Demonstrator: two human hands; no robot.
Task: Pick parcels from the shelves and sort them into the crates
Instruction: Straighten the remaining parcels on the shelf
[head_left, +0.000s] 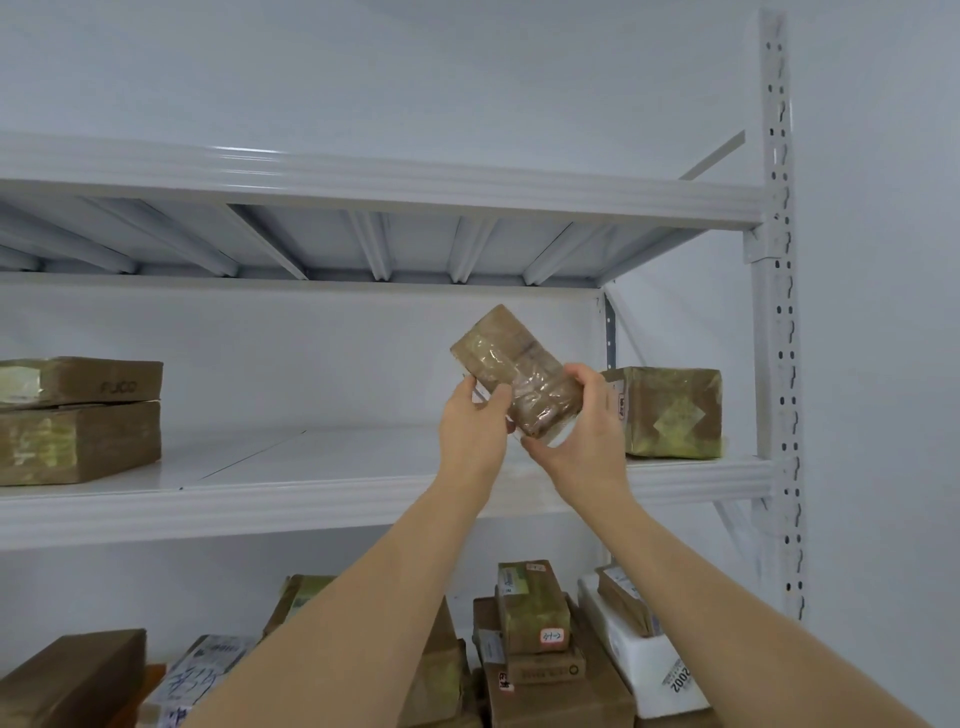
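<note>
Both arms are stretched up toward the middle shelf (311, 483), and between the hands, right of frame centre, a small taped brown parcel (514, 369) is held clear of the shelf board, tilted with its far end up and to the left. The left hand (475, 431) pinches the lower left edge, thumb across the front; the right hand (582, 426) cups the lower right corner, fingers curled beneath it. My guess is that it is raised and angled like this so a label can be read before choosing a crate, though no label shows clearly from here, and no crate is in view. The parcel's upper half sticks out above both hands, free of any fingers. Just to the right, a squarer taped box (670, 413) sits on the same shelf; two stacked boxes (78, 415) rest at the left edge; more parcels crowd the lower shelf (535, 639) along the bottom
</note>
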